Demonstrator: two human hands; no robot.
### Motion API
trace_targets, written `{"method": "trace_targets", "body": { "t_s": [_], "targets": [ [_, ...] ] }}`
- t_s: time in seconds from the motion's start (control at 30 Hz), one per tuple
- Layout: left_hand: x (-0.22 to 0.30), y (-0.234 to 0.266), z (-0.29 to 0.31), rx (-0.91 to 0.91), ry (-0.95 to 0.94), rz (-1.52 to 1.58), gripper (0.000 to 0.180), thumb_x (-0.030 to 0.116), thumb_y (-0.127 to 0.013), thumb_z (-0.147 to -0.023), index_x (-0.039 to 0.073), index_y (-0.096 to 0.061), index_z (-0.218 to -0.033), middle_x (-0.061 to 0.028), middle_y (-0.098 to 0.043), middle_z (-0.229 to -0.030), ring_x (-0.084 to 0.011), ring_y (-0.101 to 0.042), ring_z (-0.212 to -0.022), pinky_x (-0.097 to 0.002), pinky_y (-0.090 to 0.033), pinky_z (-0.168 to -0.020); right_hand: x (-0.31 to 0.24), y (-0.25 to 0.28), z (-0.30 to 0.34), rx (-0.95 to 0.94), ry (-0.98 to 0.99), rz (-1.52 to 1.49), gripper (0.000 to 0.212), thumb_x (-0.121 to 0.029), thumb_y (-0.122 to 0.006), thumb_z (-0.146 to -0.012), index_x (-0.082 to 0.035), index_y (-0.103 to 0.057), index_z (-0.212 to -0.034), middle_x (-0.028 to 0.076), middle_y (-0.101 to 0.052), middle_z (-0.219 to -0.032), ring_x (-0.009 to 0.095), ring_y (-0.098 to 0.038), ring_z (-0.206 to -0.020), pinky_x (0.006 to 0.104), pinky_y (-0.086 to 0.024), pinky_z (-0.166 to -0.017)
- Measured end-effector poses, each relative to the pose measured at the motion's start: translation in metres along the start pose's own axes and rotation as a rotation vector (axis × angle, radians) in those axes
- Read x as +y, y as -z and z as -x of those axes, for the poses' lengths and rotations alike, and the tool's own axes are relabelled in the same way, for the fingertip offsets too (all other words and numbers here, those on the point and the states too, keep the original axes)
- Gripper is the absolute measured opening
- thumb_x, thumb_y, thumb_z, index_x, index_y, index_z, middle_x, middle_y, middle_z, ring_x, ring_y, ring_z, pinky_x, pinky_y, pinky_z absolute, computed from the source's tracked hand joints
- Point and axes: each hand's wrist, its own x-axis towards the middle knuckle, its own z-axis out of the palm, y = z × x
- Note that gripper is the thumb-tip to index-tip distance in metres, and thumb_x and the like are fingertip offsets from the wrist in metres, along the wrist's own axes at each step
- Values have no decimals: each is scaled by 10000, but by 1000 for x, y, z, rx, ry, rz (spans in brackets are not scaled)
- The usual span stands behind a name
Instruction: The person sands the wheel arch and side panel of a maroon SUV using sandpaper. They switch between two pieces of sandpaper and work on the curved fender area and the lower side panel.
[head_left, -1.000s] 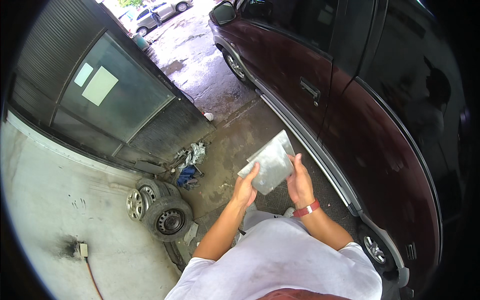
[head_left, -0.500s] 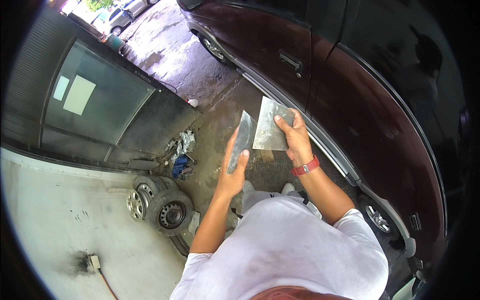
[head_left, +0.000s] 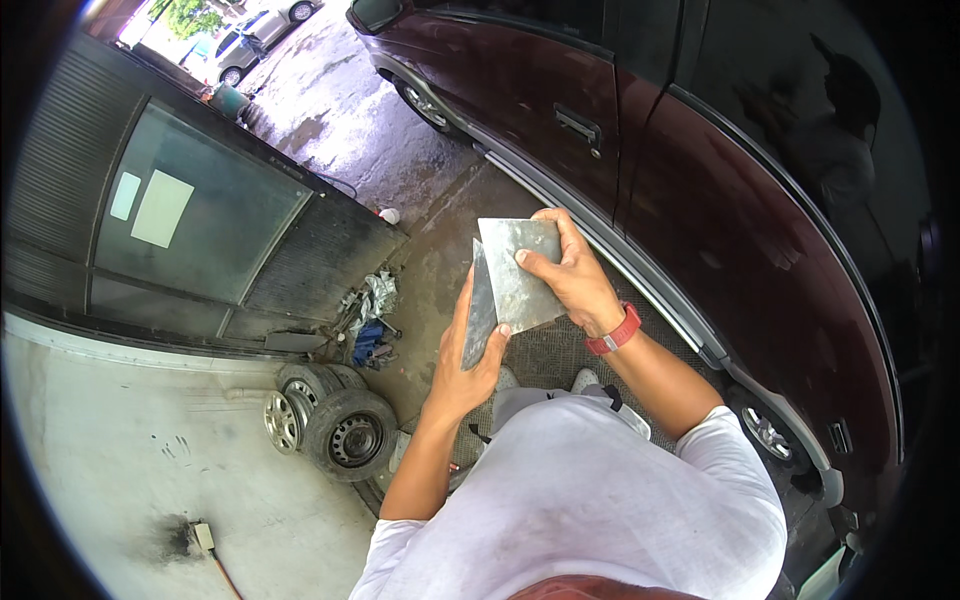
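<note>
My right hand point(head_left: 581, 285) grips a thin, squarish metal putty spreader point(head_left: 515, 297), its grey face smudged with pale marks. The thumb lies flat on that face and the fingers go behind it. In my left hand point(head_left: 464, 378) is a second, darker spreader point(head_left: 480, 315), tilted so that it looks narrow. The right spreader's left edge overlaps the dark one in view, and its lower corner is at my left thumb tip. Whether the two blades touch, I cannot tell. A red watch point(head_left: 618, 332) is on my right wrist.
A dark red car point(head_left: 545, 85) stands along the right, with a silver side step point(head_left: 660, 285) low on it. Several wheels point(head_left: 352, 436) are piled by the white wall point(head_left: 130, 450) at left. Beyond them lie crumpled scraps point(head_left: 375, 300) beside a dark windowed partition point(head_left: 200, 190).
The right hand has brought its spreader left and down, closing the gap to the dark one and now overlapping it. My left hand has lowered slightly, still holding its spreader.
</note>
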Motion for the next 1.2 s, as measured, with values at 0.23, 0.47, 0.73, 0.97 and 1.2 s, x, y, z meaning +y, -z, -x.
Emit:
{"method": "trace_targets", "body": {
  "t_s": [0.23, 0.47, 0.73, 0.97, 1.2],
  "targets": [
    [-20, 3, 16, -84, 72, 208, 808, 171, -699, -1006, 41, -281, -1686, -223, -500, -1597, -303, -486, -1480, -432, -390, -1207, -21, 7, -19, -85, 400, 521, 378, -116, -772, -911, -72, -577, -1232, 35, -641, -1077, 121, -601, -1085, 324, -502, -985],
    [-19, 13, 13, -132, -36, 202, 864, 146, -749, -983, 18, -265, -1688, -185, -454, -1638, -281, -432, -1514, -422, -352, -1231, -25, 10, -34, -71, 220, 402, 378, -116, -774, -908, -70, -582, -1230, 32, -643, -1067, 111, -614, -989, 306, -519, -894],
    [-18, 16, 21, -132, 28, 258, 930, 256, -807, -965, 10, -270, -1684, -185, -472, -1622, -277, -434, -1504, -431, -365, -1223, -34, 9, -27, -110, 92, 316, 362, -103, -761, -918, -75, -579, -1229, 21, -657, -1073, 114, -626, -1066, 306, -510, -949],
    [-35, 25, 20, -160, 275, 287, 940, 586, -678, -1014, 7, -325, -1665, -183, -504, -1591, -275, -431, -1497, -440, -368, -1215, -3, -1, 1, -380, 124, 555, 388, -228, -802, -930, -56, -597, -1210, 47, -665, -1081, 136, -623, -1074, 345, -507, -980],
    [-76, 20, 16, -274, 70, 1137, 850, 384, -708, -1036, 55, -265, -1682, -172, -429, -1646, -329, -446, -1503, -494, -384, -1236, 11, 8, 17, -629, 60, 481, 519, -313, -778, -1008, -21, -546, -1370, 77, -548, -1357, 172, -503, -1325, 371, -442, -1111]
  ]
}}
